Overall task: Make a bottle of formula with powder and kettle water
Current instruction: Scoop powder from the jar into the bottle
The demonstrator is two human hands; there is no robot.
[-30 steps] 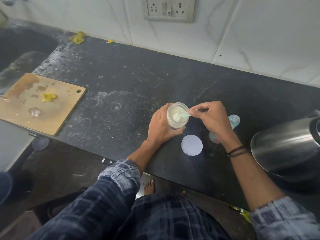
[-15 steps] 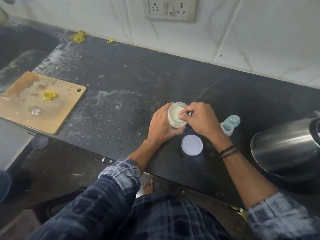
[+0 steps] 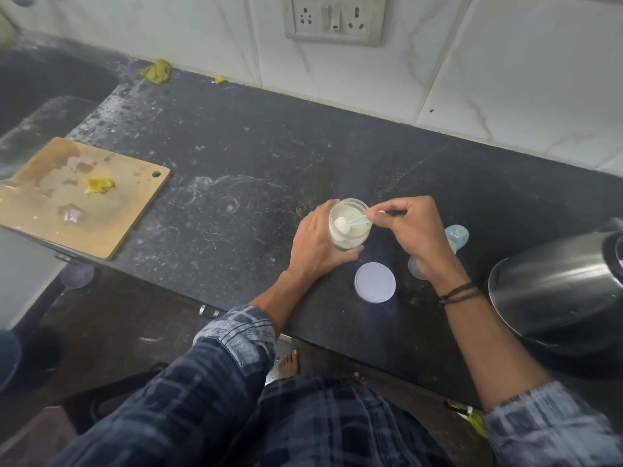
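A clear powder jar [image 3: 349,230] stands open on the dark counter [image 3: 256,156], and my left hand [image 3: 313,246] grips its side. My right hand [image 3: 409,232] pinches the handle of a pale blue scoop [image 3: 352,224], which holds a heap of white powder over the jar's mouth. The jar's white lid [image 3: 375,282] lies flat just in front. Behind my right wrist lies a baby bottle [image 3: 453,237] with blue parts, mostly hidden. A steel kettle [image 3: 556,291] sits at the right edge.
A stained wooden cutting board [image 3: 81,197] with yellow scraps lies at the left, overhanging the counter edge. A sink [image 3: 40,92] is at the far left. A socket panel [image 3: 335,18] is on the tiled wall. My bare foot [image 3: 288,364] shows below the counter.
My right hand dipped into the jar half a second ago and has now lifted the scoop out, loaded with powder. My left hand stayed on the jar.
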